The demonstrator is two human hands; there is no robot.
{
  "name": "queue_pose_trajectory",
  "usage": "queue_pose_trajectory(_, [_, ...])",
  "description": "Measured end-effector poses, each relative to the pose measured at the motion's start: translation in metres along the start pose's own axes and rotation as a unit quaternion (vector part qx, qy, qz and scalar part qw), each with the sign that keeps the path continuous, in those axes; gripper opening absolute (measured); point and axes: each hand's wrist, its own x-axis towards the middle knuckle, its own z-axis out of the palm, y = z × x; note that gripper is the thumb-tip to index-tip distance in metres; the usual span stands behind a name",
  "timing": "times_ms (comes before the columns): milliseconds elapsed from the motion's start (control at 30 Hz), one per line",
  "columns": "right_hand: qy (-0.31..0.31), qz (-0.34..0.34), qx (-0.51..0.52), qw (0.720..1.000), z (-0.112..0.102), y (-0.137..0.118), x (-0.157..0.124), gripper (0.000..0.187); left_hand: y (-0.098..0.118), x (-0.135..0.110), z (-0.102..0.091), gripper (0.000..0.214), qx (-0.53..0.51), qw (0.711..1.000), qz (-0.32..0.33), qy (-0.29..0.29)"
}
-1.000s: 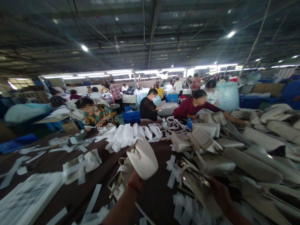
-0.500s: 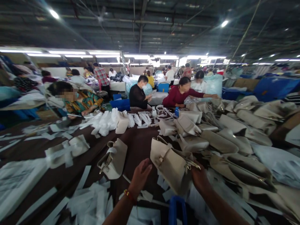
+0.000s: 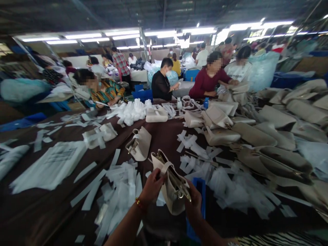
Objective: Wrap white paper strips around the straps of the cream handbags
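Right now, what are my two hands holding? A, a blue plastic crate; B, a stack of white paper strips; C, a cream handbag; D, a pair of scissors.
C: your left hand and right hand both grip the cream handbag in front of you.

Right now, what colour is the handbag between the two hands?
The handbag is cream, best seen in the head view.

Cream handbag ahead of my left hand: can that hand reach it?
Probably yes: only the dark table top and loose white strips lie between the left hand and the cream handbag, though that hand is on another cream handbag and would likely release it first.
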Motion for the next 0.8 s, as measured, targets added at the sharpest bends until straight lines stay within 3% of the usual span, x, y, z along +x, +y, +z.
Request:
queue_pose_trajectory(100, [-0.046, 0.042, 0.019, 0.998, 0.005, 0.026, -0.028, 0.028, -0.004, -0.016, -0.009, 0.028, -0.083, 0.995, -0.053, 0.011])
queue_pose_trajectory(300, [-0.124, 0.165, 0.034, 0.978, 0.013, 0.055, -0.094, 0.033, -0.003, -0.029, 0.0, 0.032, -0.067, 0.992, -0.102, -0.009])
queue_pose_trajectory(400, [-0.114, 0.154, -0.001, 0.982, 0.014, 0.057, -0.107, 0.031, 0.009, -0.035, 0.013, 0.03, -0.075, 0.99, -0.108, -0.054])
queue_pose_trajectory(467, [-0.112, 0.126, -0.056, 0.984, 0.014, 0.052, -0.105, 0.03, 0.016, -0.038, 0.019, 0.027, -0.15, 0.975, -0.104, -0.127])
queue_pose_trajectory(533, [-0.136, 0.108, -0.123, 0.977, 0.013, 0.044, -0.099, 0.029, 0.017, -0.039, 0.024, 0.043, -0.261, 0.943, -0.093, -0.183])
queue_pose_trajectory(567, [-0.156, 0.105, -0.153, 0.97, 0.011, 0.039, -0.095, 0.029, 0.014, -0.038, 0.026, 0.052, -0.294, 0.934, -0.083, -0.184])
queue_pose_trajectory(633, [-0.199, 0.101, -0.197, 0.955, 0.003, 0.029, -0.087, 0.031, 0.003, -0.035, 0.028, 0.062, -0.235, 0.962, -0.05, -0.128])
queue_pose_trajectory(700, [-0.229, 0.089, -0.229, 0.942, -0.009, 0.02, -0.077, 0.036, -0.011, -0.032, 0.029, 0.065, -0.093, 0.994, -0.017, -0.057])
queue_pose_trajectory(800, [-0.241, 0.083, -0.24, 0.937, -0.034, 0.007, -0.056, 0.028, -0.034, -0.04, 0.033, 0.054, 0.154, 0.987, 0.05, 0.012])
